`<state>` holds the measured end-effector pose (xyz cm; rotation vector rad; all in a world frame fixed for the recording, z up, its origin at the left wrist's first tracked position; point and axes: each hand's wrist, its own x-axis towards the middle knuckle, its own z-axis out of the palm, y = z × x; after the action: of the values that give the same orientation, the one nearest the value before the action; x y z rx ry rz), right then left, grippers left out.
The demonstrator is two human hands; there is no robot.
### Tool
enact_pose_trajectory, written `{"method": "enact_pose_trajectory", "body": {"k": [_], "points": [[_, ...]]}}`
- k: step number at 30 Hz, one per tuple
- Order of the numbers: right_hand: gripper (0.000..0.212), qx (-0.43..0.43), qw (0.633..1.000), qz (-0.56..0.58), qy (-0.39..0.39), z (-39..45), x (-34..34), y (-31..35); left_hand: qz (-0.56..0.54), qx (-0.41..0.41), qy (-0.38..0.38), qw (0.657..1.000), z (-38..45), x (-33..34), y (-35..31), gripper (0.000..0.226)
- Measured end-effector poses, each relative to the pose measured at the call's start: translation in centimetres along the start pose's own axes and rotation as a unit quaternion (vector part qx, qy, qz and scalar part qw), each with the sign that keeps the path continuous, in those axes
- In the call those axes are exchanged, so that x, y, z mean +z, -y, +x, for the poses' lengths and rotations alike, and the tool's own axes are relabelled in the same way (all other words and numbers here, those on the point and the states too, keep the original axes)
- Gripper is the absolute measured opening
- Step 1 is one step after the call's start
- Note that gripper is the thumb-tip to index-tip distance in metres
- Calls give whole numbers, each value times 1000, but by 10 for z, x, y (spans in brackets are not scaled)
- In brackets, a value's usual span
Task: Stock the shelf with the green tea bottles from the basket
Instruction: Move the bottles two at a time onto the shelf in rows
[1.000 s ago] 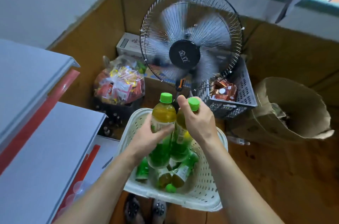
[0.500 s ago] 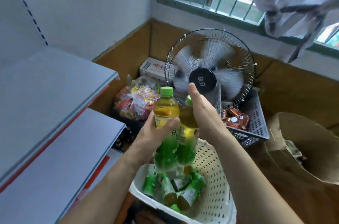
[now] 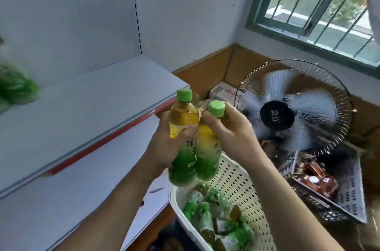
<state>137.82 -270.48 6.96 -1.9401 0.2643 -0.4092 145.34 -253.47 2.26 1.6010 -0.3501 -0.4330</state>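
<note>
Several green tea bottles (image 3: 218, 215) lie on their sides in the white perforated basket (image 3: 236, 176) at lower centre. Above its rim, the left hand (image 3: 164, 148) is wrapped around one upright bottle (image 3: 183, 141), and the right hand (image 3: 232, 133) grips a second bottle (image 3: 207, 154) near its green cap; the two bottles touch side by side. To the left, the white shelf (image 3: 92, 107) carries blurred green items (image 3: 14, 88) at its far left. Beyond the hands stands a fan (image 3: 292, 107), below a barred window (image 3: 320, 4).

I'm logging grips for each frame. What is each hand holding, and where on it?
Left hand wraps one green tea bottle around its middle; right hand grips a second bottle near the neck.
</note>
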Motion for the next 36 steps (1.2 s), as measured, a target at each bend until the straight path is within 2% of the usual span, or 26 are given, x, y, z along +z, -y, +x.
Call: {"method": "enact_pose_trajectory", "body": {"k": [3, 8, 15, 18, 20, 23, 27, 36], "points": [[1, -37, 998, 46, 15, 3, 28, 24, 24, 24, -59, 998, -15, -30, -13, 58], [13, -74, 994, 75, 39, 8, 80, 66, 45, 50, -151, 986, -45, -81, -34, 68], [18, -110, 986, 93, 85, 11, 171, 129, 43, 68, -255, 964, -83, -170, -53, 61], [22, -115, 983, 105, 93, 11, 210, 151, 57, 91, -290, 951, -99, -207, -62, 65], [22, -115, 982, 109, 100, 11, 233, 162, 81, 98, -302, 945, -108, -231, -64, 67], [20, -117, 978, 125, 117, 10, 263, 174, 100, 112, -321, 935, -118, -263, -64, 57], [17, -118, 973, 144, 137, 13, 298, 182, 95, 123, -338, 928, -123, -298, -57, 69], [22, -124, 969, 167, 133, 47, 350, 183, 105, 146, -335, 925, -107, -343, -50, 71]]}}
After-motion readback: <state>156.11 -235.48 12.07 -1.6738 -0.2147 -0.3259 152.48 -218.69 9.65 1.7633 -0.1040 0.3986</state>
